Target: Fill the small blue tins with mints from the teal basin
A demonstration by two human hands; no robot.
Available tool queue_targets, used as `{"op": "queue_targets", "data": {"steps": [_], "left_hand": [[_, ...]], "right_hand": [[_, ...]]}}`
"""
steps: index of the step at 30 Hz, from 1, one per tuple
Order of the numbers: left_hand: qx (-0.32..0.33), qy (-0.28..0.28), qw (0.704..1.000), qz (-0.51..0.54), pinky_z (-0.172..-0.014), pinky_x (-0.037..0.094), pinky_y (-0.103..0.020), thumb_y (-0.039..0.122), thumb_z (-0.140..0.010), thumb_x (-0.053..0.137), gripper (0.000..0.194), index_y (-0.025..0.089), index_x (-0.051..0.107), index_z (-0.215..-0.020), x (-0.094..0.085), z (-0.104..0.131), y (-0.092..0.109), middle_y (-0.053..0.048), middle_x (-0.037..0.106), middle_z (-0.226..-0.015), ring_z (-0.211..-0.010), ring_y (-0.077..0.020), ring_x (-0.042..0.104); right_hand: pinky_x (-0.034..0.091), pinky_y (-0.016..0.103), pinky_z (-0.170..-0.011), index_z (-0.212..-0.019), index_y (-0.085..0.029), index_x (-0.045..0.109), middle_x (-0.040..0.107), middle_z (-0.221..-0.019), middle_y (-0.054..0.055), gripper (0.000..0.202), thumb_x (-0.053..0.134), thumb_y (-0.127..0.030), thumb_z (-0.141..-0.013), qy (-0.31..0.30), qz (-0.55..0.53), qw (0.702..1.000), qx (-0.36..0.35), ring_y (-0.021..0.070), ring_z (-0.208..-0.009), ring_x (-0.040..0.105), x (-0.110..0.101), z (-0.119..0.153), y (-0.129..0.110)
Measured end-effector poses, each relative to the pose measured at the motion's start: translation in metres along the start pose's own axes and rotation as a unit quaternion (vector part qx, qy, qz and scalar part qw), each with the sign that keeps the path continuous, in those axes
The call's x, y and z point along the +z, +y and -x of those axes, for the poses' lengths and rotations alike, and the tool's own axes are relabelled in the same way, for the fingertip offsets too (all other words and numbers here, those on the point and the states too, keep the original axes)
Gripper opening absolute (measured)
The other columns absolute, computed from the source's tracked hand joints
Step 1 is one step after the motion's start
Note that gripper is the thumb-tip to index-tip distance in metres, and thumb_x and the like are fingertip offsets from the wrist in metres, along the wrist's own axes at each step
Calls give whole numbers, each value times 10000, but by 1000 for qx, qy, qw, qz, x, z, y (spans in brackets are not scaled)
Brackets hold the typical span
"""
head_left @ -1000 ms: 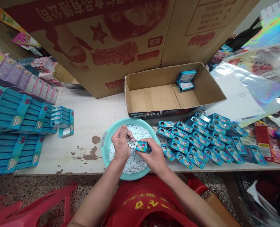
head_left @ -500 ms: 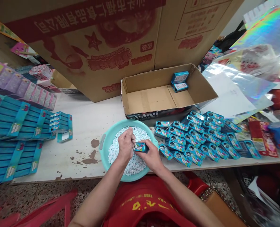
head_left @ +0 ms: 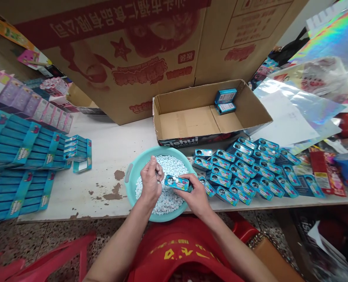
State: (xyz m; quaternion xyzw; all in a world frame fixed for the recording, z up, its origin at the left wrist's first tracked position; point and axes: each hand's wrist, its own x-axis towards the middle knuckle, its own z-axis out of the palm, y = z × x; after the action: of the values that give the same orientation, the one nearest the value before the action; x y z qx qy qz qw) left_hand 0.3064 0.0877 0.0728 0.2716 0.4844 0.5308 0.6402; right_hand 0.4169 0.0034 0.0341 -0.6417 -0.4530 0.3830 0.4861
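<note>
My right hand [head_left: 196,194] grips a small blue candy box [head_left: 176,183] by its right end, over the basin. White pieces show at the round opening in the box's left part. Just left of the box, my left hand [head_left: 152,179] is closed with its fingers curled and the thumb up; whatever lies inside it is hidden. Beneath both hands, a turquoise basin [head_left: 135,166] holds many small white candies [head_left: 169,203]. Right of the basin stand several rows of similar blue boxes [head_left: 221,179], their round openings facing up.
Behind the basin sits an open cardboard tray [head_left: 188,121] with two blue boxes in its far right corner. A large carton [head_left: 162,47] rises behind it. Stacked blue display packs [head_left: 24,152] stand at the left; plastic sheets and wrappers [head_left: 323,78] lie at the right.
My left hand has drawn back slightly left from the box's opening. The box in my right hand has turned so its top with the opening faces me more.
</note>
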Motion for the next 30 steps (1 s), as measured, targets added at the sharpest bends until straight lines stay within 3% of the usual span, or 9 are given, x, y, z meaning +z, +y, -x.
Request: {"op": "queue_targets", "data": {"steps": [8,15,19,21,23,25,26,28,30], "left_hand": [[40,-63,984,-159,-358,236,-189,493,-751,639,479,159,442,-469,-5,2,-26,37,402,-425,-374,-47,325],[-24,-73,996,-34,-338,181,-176,482,-723,666,454,170,416,-508,0,-2,-5,57,368,-419,-339,-37,263],[18,-52,995,-78,-352,216,-186,526,-740,613,452,187,403,-527,-10,-13,4,55,355,-439,-349,-52,256],[57,-59,967,-242,-428,349,-218,534,-736,597,411,194,469,-543,-29,-26,0,8,465,-507,-442,-104,415],[101,-86,882,-453,-644,472,-317,492,-690,641,293,210,590,-631,-53,-39,-8,-63,621,-731,-731,-215,577],[142,-110,791,-584,-868,436,-425,447,-679,646,240,236,661,-793,-72,-50,-17,-93,654,-984,-1014,-304,550],[156,-115,769,-609,-921,403,-450,443,-704,617,259,244,665,-862,-78,-55,-20,-93,646,-1046,-1070,-317,530],[168,-122,770,-603,-930,403,-447,449,-768,543,286,244,652,-934,-75,-62,-24,-89,645,-1054,-1053,-303,551],[184,-129,794,-565,-874,444,-408,449,-796,515,288,238,644,-942,-55,-69,-23,-79,650,-1009,-979,-273,584]], "right_hand": [[430,315,-739,-857,-193,599,590,-842,38,219,566,-85,-670,-47,111,990,-75,203,-834,552,12,-1,-6],[465,313,-741,-866,-201,613,605,-827,2,263,707,-232,-622,-8,-44,999,23,184,-787,576,6,0,3],[494,325,-748,-870,-212,631,629,-876,20,369,796,-371,-580,-12,-144,989,28,199,-822,601,-10,11,3],[497,337,-783,-860,-227,655,629,-913,31,383,818,-405,-563,10,-122,993,5,211,-870,604,-32,28,1],[504,329,-768,-867,-247,675,625,-894,28,363,826,-391,-570,39,-52,998,7,207,-849,606,-60,52,2],[518,316,-729,-895,-260,682,626,-879,31,339,815,-363,-600,64,18,997,35,202,-814,611,-87,78,10],[525,315,-720,-902,-260,685,628,-882,37,326,805,-360,-617,79,42,995,49,205,-810,617,-97,90,17],[539,320,-710,-904,-249,687,631,-878,50,297,779,-371,-650,116,75,989,61,215,-808,627,-107,107,37],[550,330,-700,-902,-238,682,631,-878,59,277,750,-392,-682,162,101,980,52,223,-810,634,-103,112,61]]}}
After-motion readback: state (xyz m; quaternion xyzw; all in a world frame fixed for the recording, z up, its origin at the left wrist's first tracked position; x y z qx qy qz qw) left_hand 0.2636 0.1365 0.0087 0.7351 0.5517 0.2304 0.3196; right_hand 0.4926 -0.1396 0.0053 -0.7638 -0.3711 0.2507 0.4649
